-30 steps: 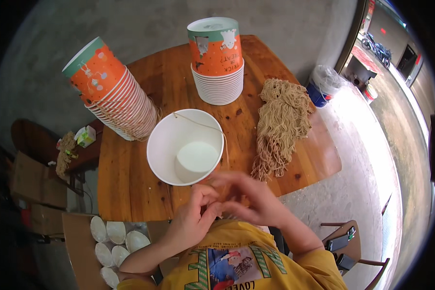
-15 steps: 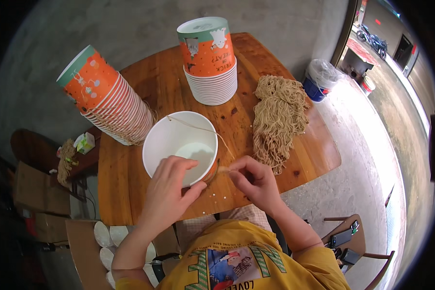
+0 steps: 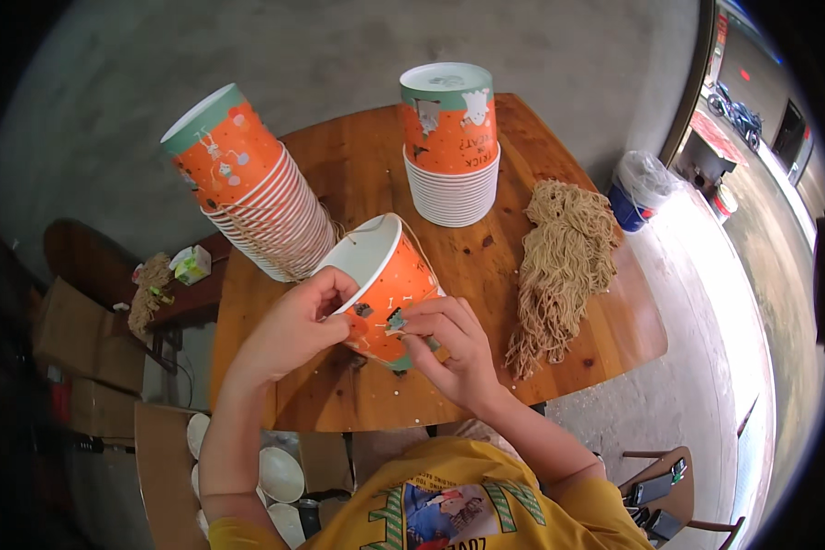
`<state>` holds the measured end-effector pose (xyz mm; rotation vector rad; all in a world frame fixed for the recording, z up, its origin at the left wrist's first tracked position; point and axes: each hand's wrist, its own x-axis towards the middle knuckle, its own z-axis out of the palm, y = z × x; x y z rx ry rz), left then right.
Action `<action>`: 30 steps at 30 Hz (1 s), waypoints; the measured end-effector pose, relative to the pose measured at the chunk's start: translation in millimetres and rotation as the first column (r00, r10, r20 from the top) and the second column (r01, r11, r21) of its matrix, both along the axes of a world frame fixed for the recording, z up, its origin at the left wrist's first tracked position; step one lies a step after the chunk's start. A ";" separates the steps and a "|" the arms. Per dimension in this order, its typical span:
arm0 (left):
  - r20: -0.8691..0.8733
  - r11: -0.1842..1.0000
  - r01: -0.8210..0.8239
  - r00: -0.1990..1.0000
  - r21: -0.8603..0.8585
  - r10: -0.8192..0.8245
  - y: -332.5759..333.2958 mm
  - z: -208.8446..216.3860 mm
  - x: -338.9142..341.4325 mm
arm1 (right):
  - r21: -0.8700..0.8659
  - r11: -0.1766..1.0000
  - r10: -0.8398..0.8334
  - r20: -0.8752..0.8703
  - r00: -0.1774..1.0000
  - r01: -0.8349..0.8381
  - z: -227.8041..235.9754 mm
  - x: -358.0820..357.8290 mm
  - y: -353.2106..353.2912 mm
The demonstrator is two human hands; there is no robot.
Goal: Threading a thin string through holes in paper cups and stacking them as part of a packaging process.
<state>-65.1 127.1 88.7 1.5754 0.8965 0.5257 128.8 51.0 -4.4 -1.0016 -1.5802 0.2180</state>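
- The bucket [image 3: 385, 280] is tilted near the middle of the table's [image 3: 614, 321] near edge, its mouth toward the far left; this likely presents its printed wall to the working fingers.
- The left hand [image 3: 293, 325] pinches the rim, fingers inside and thumb outside, probably to steady it.
- The right hand [image 3: 445, 348] has bent fingers and thumb close together at the wall; whether they pinch string or merely press, I cannot tell.
- The string bundle [image 3: 564, 266] lies along the right edge, seemingly for easy reach.
- Left fingertips are hidden inside the bucket; the right hand covers part of its wall.
- Below the near edge, the left forearm partly hides white bowls [image 3: 281, 474].
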 end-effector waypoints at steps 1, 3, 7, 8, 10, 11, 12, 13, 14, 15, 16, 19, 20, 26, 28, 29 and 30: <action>0.002 1.000 -0.004 1.000 0.003 0.004 1.5 0.8 -1.4 | 0.030 0.999 -0.022 -0.002 1.000 0.022 0.3 -2.2 2.3; 0.028 0.999 -0.002 1.000 -0.044 0.004 4.8 1.1 -4.4 | 0.021 1.000 -0.021 -0.013 1.000 0.021 0.8 -3.5 5.1; -0.028 1.000 0.020 0.999 -0.006 -0.020 15.3 -3.9 -12.3 | -0.030 0.999 -0.012 -0.038 0.999 0.011 2.2 -2.6 8.3; -0.017 1.000 0.018 1.000 -0.016 -0.018 16.4 -4.7 -13.8 | -0.031 0.999 -0.010 -0.035 0.999 0.009 3.2 -3.5 8.9; -0.002 1.000 0.017 1.000 -0.026 -0.017 18.1 -6.3 -15.0 | -0.026 0.999 -0.027 -0.022 0.999 0.027 4.9 -3.9 10.1; 0.014 1.000 0.021 1.000 -0.018 -0.020 18.4 -7.1 -15.5 | -0.026 0.999 -0.027 -0.019 0.999 0.026 5.2 -4.1 10.7; 0.029 1.000 0.022 0.999 -0.011 -0.022 18.6 -8.0 -16.6 | -0.035 0.999 -0.034 -0.021 0.999 0.034 5.2 -4.7 11.4; 0.030 1.000 0.020 0.999 -0.012 -0.019 19.0 -8.8 -17.7 | -0.043 0.998 -0.042 -0.024 0.999 0.041 5.1 -5.1 12.0; 0.048 0.999 0.013 0.999 -0.038 -0.011 19.3 -9.5 -18.8 | -0.044 0.998 -0.039 -0.023 0.999 0.038 5.2 -5.1 12.3; 0.064 0.998 0.008 0.998 -0.064 -0.004 19.9 -10.2 -19.8 | -0.050 0.998 -0.045 -0.018 0.999 0.044 5.3 -4.9 12.7; 0.065 0.998 0.007 0.998 -0.065 -0.003 20.2 -10.7 -20.2 | -0.056 0.997 -0.050 -0.013 0.999 0.049 5.2 -4.9 13.2; 0.085 0.997 0.019 0.996 -0.074 -0.012 19.9 -12.0 -17.6 | -0.048 0.997 -0.068 -0.018 0.997 0.067 2.5 -4.7 14.8; 0.049 0.997 0.029 0.998 -0.068 -0.026 19.3 -11.8 -16.5 | -0.051 0.996 -0.071 -0.018 0.997 0.070 0.6 -4.4 15.5; -0.105 0.999 0.029 0.994 0.036 -0.025 11.9 -8.9 -2.8 | -0.121 0.989 -0.072 0.100 0.992 0.084 4.9 -3.5 9.5; -0.152 0.995 0.053 0.988 0.079 -0.041 10.5 -9.4 -0.5 | 0.129 0.992 -0.034 0.192 0.981 0.009 9.4 -9.5 7.9; -0.150 0.995 0.059 0.988 0.079 -0.046 10.3 -10.8 0.0 | 0.195 0.981 -0.041 0.241 0.970 -0.007 9.5 -11.6 9.9; -0.148 0.995 0.064 0.988 0.079 -0.052 10.6 -12.0 0.4 | 0.193 0.981 -0.043 0.242 0.969 -0.005 8.6 -11.7 10.6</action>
